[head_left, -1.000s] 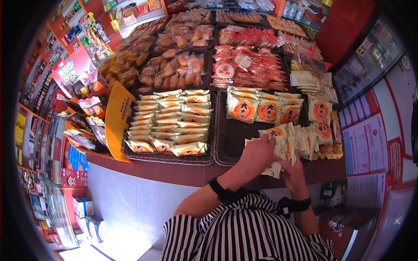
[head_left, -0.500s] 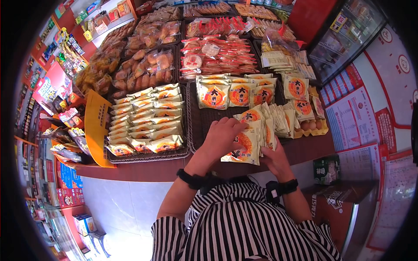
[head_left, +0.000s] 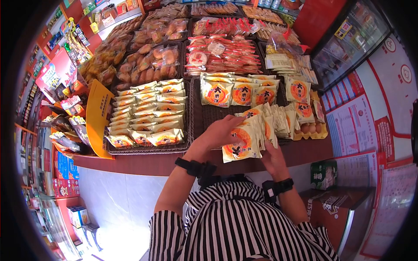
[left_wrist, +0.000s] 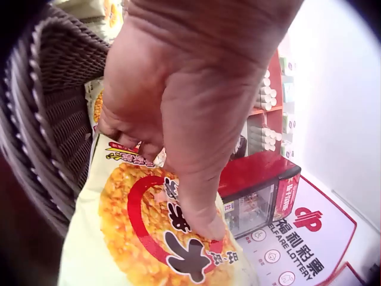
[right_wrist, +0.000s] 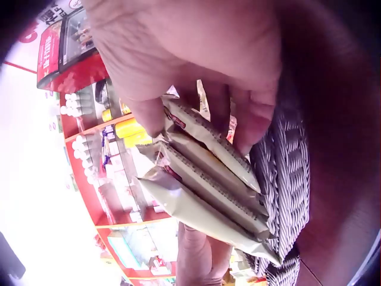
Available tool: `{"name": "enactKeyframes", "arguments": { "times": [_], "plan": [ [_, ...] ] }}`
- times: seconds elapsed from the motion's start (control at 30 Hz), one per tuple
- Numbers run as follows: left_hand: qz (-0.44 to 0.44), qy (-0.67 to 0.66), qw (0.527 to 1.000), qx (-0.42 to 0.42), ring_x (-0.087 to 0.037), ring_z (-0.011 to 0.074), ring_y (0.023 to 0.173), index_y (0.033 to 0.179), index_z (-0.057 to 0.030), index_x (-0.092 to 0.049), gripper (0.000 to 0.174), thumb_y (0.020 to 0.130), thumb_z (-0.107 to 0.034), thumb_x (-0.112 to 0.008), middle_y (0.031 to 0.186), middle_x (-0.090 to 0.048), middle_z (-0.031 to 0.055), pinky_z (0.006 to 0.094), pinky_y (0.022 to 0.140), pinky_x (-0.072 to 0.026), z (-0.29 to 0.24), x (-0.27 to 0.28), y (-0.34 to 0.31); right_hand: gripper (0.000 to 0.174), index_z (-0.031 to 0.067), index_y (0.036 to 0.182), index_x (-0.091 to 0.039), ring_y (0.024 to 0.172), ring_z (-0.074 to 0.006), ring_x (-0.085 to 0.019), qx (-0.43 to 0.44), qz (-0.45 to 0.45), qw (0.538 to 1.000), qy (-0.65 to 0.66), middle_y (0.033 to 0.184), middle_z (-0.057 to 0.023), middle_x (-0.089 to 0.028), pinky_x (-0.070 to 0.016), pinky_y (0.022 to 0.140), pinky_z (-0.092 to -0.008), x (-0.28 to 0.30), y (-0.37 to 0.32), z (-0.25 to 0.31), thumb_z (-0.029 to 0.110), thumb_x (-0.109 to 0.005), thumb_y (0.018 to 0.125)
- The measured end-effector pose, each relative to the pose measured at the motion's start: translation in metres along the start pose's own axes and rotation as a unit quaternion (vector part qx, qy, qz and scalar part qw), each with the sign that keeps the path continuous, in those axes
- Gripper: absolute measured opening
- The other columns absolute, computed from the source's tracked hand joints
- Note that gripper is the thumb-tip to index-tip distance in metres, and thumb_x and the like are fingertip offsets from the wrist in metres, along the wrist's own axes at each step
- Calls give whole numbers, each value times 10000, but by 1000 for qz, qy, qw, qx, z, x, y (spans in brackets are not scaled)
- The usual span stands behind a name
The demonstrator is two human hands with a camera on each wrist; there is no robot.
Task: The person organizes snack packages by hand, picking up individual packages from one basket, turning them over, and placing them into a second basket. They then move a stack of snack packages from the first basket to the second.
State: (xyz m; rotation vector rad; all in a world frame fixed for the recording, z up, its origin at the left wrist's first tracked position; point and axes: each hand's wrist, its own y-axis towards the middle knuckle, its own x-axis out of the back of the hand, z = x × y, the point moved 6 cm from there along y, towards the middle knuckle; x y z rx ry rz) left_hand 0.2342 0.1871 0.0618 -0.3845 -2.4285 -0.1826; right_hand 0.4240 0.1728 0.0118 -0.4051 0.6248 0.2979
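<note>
Several cream packets with round orange prints [head_left: 238,141] stand face to face in a bunch between the two hands, over the front edge of the right-hand wicker tray [head_left: 211,114]. My left hand [head_left: 217,134] grips the bunch from the left; in the left wrist view the thumb of that hand [left_wrist: 178,89] presses the front packet's printed face [left_wrist: 149,220], the fingers behind its top edge. From the right, my right hand [head_left: 274,162] holds the same bunch. The right wrist view has this hand [right_wrist: 190,47] around the stacked packets' edges [right_wrist: 202,185].
Further packets stand at the back of the tray [head_left: 215,93] and right of the bunch [head_left: 283,119]. Left is a tray of packets in rows [head_left: 148,115]. Eggs in a yellow carton [head_left: 311,129] sit at the right; a yellow display panel [head_left: 96,122] borders the left.
Both hands have moved left relative to the tray, bringing the bunch along. The front packet's printed face now shows more fully. The head view has shifted too.
</note>
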Motion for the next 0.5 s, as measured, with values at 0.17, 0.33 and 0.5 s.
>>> {"name": "enactKeyframes", "arguments": {
  "times": [0.17,0.33,0.5],
  "plan": [
    [-1,-60,998,15,-540,318,1076,1326,-32,-397,869,643,-408,-781,1178,-528,160,360,909,-427,13,-7,2,419,46,1280,-434,1067,-167,-553,41,-37,998,-41,1210,-76,-539,-487,855,-320,-12,2,16,209,-547,911],
    [48,-367,928,52,-546,235,1085,1325,-36,-406,859,669,-450,-774,1142,-586,136,336,932,-414,-5,-7,-11,411,18,1238,-460,986,-136,-577,57,-45,983,-167,1149,-75,-557,-486,810,-273,-23,7,39,284,-510,930],
    [-30,-383,923,19,-493,229,1154,1372,-56,-337,877,702,-430,-762,1273,-509,132,338,997,-367,3,-7,-24,458,38,1257,-446,1013,-129,-559,36,-3,979,-201,1164,-75,-543,-485,808,-284,-56,13,47,356,-493,931]
  ]
}}
